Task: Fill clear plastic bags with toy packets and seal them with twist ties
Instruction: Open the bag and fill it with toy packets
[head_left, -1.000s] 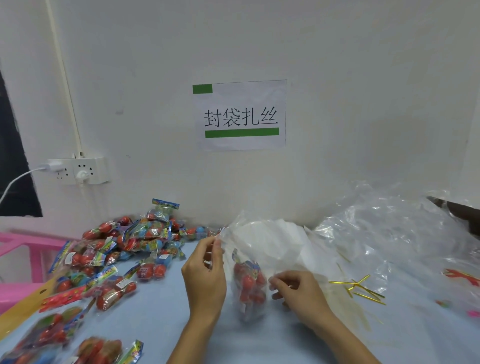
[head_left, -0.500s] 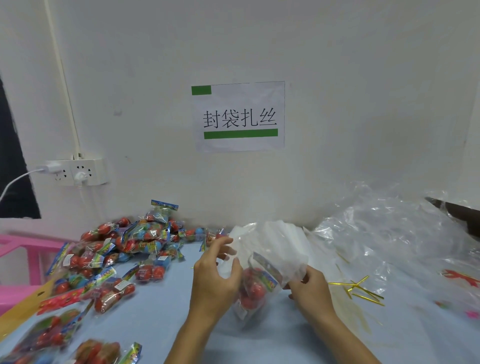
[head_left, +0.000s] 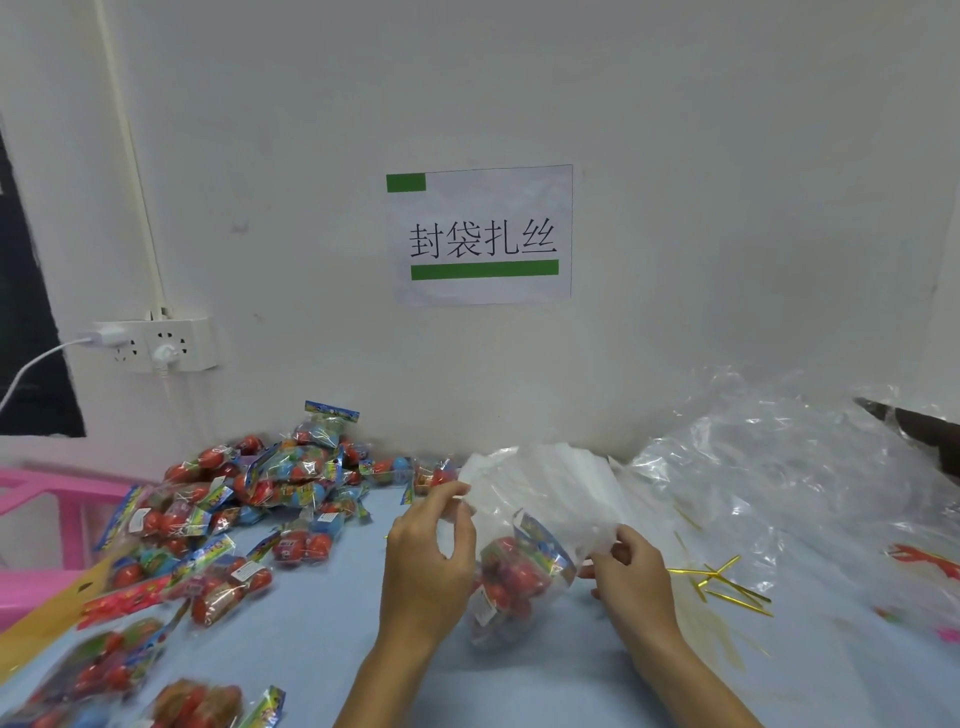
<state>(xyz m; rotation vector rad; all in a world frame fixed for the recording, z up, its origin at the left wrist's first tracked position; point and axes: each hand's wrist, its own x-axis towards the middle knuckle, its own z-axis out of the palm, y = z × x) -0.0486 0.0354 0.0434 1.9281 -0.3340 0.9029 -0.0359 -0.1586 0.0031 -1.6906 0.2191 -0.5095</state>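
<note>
Head view, forward-down, close over table

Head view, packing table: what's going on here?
A person holds a clear plastic bag between both hands. The left hand pinches one side of its mouth, the right hand the other. One red toy packet sits inside. Gold twist ties lie untouched on the blue table; the bag isn't sealed.

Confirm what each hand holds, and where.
Both grip one clear plastic bag at its open top: left hand on the left edge, right hand on the right.
</note>
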